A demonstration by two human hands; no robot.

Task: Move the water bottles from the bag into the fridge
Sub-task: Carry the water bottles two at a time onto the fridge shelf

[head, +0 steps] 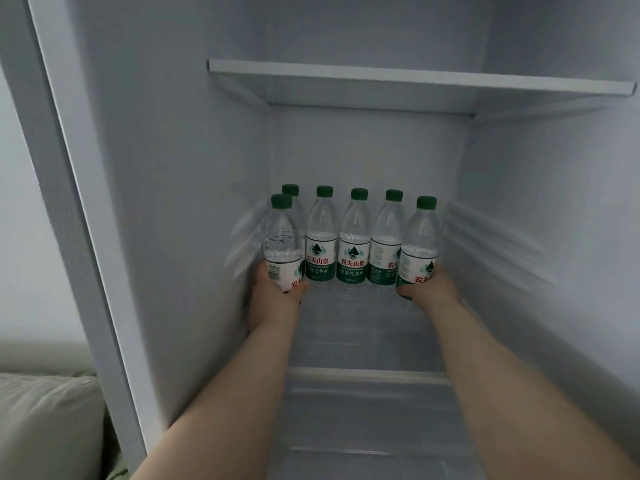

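Note:
Several clear water bottles with green caps and green-white labels stand in a row at the back of a glass fridge shelf (363,327). My left hand (273,299) grips the lower part of a bottle (282,244) at the row's left end, just in front of another bottle (291,190). My right hand (433,289) grips the base of a bottle (419,244) at the right end. Between them stand three bottles (353,251) untouched. The bag is not in view.
A white upper shelf (415,77) spans the fridge above the bottles. The fridge's left wall and frame (86,202) run down the left side. A pale green cushion (45,420) lies outside at the lower left. A lower shelf edge (367,374) sits below my forearms.

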